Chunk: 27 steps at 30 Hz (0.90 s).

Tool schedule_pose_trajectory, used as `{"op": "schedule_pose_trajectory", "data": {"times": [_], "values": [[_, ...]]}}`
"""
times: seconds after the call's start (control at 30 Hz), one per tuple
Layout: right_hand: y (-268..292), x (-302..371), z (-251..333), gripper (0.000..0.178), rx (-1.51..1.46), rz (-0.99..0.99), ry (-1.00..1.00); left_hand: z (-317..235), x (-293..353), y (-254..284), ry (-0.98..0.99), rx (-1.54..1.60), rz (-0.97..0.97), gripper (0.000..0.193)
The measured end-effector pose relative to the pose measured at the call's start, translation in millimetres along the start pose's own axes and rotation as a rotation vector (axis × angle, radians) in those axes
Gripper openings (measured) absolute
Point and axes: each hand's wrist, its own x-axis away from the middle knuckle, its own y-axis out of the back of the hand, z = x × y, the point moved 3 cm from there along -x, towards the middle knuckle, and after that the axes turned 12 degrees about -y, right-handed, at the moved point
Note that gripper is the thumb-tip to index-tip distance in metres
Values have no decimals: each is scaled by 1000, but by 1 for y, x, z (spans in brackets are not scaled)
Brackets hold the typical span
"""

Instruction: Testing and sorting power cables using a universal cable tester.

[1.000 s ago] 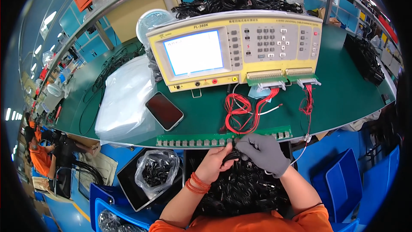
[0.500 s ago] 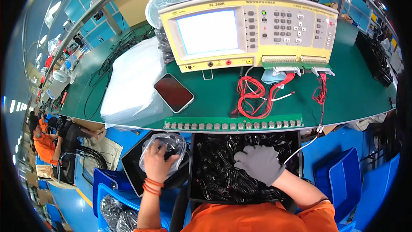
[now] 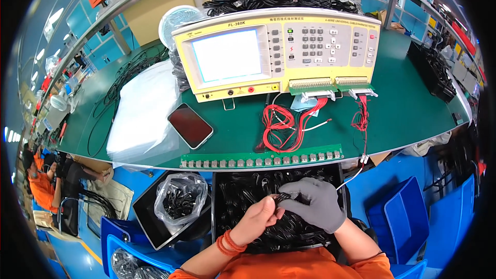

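A black cable (image 3: 285, 196) passes between my two hands, above a black bin (image 3: 213, 212) heaped with bundled black cables (image 3: 243, 199). My bare left hand (image 3: 257, 218), with orange bands at the wrist, pinches one part of it. My right hand (image 3: 313, 204) wears a grey glove and is closed on the other part; its fingers partly hide the cable. To the left, a clear plastic bag (image 3: 199, 186) with black cables inside sits open in a second black bin (image 3: 150, 222).
A yellow cable tester (image 3: 274, 51) stands on the green bench (image 3: 403, 108) with red wires (image 3: 279, 129) below. A phone (image 3: 190, 125), white plastic sheets (image 3: 137, 113) and a connector strip (image 3: 258, 161) lie nearer. Blue bins (image 3: 398, 222) stand right. Another person (image 3: 44, 186) sits far left.
My left hand has left the plastic bag and come right to meet my right hand. A cable is now held between them. The whole view has shifted slightly.
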Motion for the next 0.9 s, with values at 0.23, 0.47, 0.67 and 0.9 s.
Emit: {"op": "schedule_pose_trajectory", "data": {"times": [0.23,0.47,0.67,0.9], "values": [[-12,13,11,21,215,-120,145,8,-3,-8,-14,341,-134,31],[-6,24,-2,12,-168,109,-126,-4,-8,9,-52,-171,-236,15],[-8,17,-16,15,-269,143,-93,-9,-9,5,-192,-144,-83,18],[0,13,-11,13,-352,258,-99,-15,-11,11,-141,-255,52,23]]}}
